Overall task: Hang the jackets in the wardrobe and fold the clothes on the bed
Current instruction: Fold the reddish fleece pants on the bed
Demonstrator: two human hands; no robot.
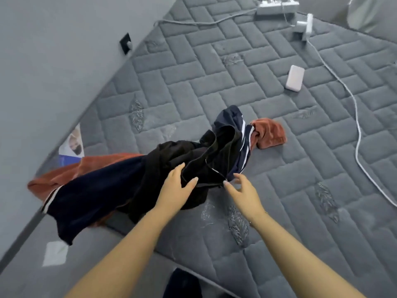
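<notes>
A heap of clothes lies on the grey quilted mattress [279, 160]. On top is a black garment [171, 160], crumpled, with a zip or cord running across it. Under it are a navy garment with white stripes [234, 125] and a rust-orange one [269, 134], whose other end shows at the left edge. A dark navy piece [96, 196] hangs over the mattress side. My left hand [176, 186] lies on the black garment, fingers and thumb bent round a fold of it. My right hand [240, 190] hovers at the garment's edge, fingers spread, holding nothing.
A white power bank [294, 78] lies further up the mattress. A white cable [356, 117] runs down the right side from a plug [304, 26] and a power strip [277, 6] at the far end. A grey wall [53, 61] borders the left.
</notes>
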